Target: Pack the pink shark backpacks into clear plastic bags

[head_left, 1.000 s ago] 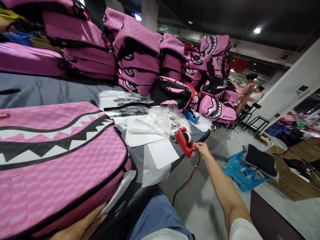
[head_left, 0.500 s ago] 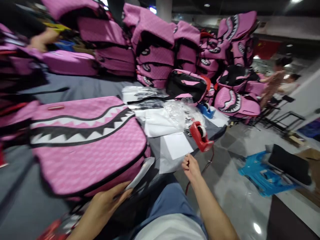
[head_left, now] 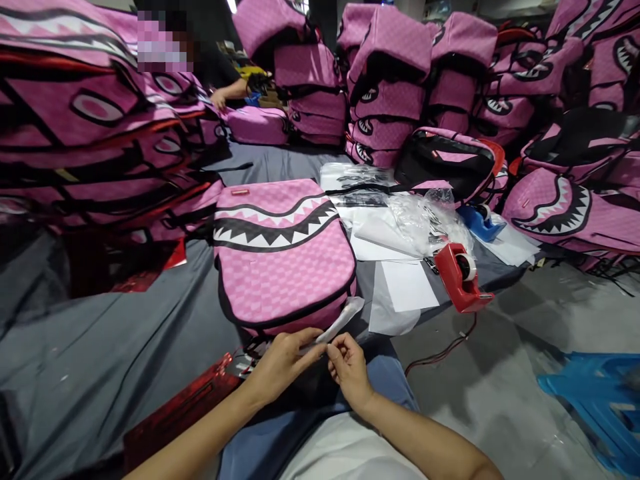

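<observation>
A pink checkered backpack (head_left: 293, 283) with a black-and-white shark-teeth band lies on the grey cloth-covered table (head_left: 165, 327) before me. At its near right corner, my left hand (head_left: 287, 363) pinches a white strip (head_left: 343, 319) between thumb and fingers; the strip sticks out along the bag's edge. Close beside it, my right hand (head_left: 351, 370) has its fingers curled and pressed together at the strip's lower end. Whatever those fingertips hold is too small to make out.
A red tape dispenser (head_left: 463, 277) stands at the table's right edge, near a blue one (head_left: 483, 221), white paper (head_left: 407, 283) and clear plastic bags (head_left: 425, 213). Pink backpacks are piled at left (head_left: 95, 113) and behind (head_left: 387, 100). A co-worker's hand (head_left: 220, 99) shows at the back. A blue stool (head_left: 595, 400) stands right.
My right hand has come from near the red tape dispenser to beside my left hand, fingers still closed. My left hand keeps the white strip. The view has swung left.
</observation>
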Demonstrator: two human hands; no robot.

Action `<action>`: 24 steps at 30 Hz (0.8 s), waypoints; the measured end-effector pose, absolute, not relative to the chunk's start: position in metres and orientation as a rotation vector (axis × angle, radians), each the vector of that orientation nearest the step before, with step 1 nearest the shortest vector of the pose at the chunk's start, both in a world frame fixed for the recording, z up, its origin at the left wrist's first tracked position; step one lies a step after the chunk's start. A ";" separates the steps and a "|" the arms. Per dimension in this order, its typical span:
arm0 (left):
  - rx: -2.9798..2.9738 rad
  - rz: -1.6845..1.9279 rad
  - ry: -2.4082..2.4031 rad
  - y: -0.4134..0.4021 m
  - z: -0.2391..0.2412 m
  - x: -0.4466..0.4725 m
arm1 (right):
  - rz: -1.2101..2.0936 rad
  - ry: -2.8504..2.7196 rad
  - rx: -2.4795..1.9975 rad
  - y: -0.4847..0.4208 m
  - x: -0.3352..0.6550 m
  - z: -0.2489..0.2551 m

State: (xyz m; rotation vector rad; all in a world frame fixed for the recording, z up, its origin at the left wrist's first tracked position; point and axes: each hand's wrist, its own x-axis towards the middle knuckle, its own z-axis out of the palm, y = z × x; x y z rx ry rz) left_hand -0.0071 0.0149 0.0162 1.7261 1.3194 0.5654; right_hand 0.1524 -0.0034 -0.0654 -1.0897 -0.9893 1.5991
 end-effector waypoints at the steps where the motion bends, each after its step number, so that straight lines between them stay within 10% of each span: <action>1: 1.741 0.567 1.302 0.016 0.016 -0.008 | 1.613 -0.985 -1.089 -0.003 0.152 -0.067; 24: 2.075 0.849 1.224 0.013 -0.016 -0.018 | 2.304 -0.395 -0.655 0.001 0.156 -0.042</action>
